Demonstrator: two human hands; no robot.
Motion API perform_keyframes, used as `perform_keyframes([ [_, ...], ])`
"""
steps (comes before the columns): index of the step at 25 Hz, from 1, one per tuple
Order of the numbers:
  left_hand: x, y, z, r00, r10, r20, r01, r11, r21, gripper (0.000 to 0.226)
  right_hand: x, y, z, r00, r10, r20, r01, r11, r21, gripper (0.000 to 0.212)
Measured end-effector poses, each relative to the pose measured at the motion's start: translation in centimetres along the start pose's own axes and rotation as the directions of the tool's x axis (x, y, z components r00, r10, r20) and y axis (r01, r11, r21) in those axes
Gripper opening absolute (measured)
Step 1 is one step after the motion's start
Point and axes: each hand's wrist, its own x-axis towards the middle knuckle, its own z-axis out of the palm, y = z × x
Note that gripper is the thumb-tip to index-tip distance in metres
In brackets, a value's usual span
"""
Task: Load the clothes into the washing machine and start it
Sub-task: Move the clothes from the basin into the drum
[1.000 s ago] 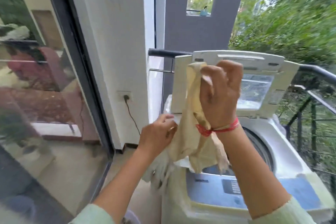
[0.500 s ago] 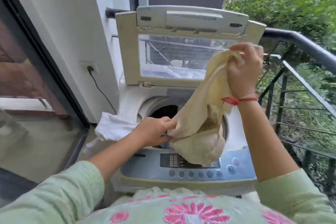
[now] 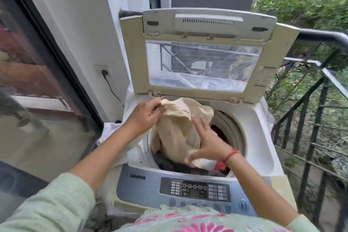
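Lowered into drum (image 3: 232,128), cream cloth (image 3: 177,133); left hand (image 3: 145,115) grip pinches it (right hand (image 3: 208,143), fingers straight, presses).

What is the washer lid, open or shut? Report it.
Open. The lid stands upright at the back, and the drum below it lies uncovered, with a cream cloth half inside it.

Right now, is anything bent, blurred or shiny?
Head view: the wide lens bows the railing and wall; the right hand is motion-smeared on the cloth, the left hand sharper; the glass door carries reflections; soft daylight, no hard shadows.
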Motion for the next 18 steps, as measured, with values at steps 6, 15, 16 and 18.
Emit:
perform_keyframes([
  [6,1.0,-0.1,-1.4,0.991,-0.049,0.125,0.068,0.986,-0.151,0.062,4.2,0.1,2.4,0.966,-0.154,-0.205,0.183,0.975,0.127,0.123],
  [15,3.7,0.0,-0.3,0.957,-0.172,0.233,0.084,0.934,0.346,0.052,1.9,2.3,-4.6,0.953,-0.037,-0.3,0.147,0.924,0.353,0.036],
  [16,3.9,-0.1,0.3,0.963,-0.165,0.215,0.079,0.93,0.359,0.056,1.8,3.0,-5.2,0.97,0.021,-0.24,0.092,0.887,0.452,0.037],
  [18,4.2,-0.5,1.7,0.972,-0.185,0.145,0.106,0.895,0.434,0.053,3.3,4.3,-5.3,0.9,0.186,-0.395,-0.07,0.954,0.29,0.028],
])
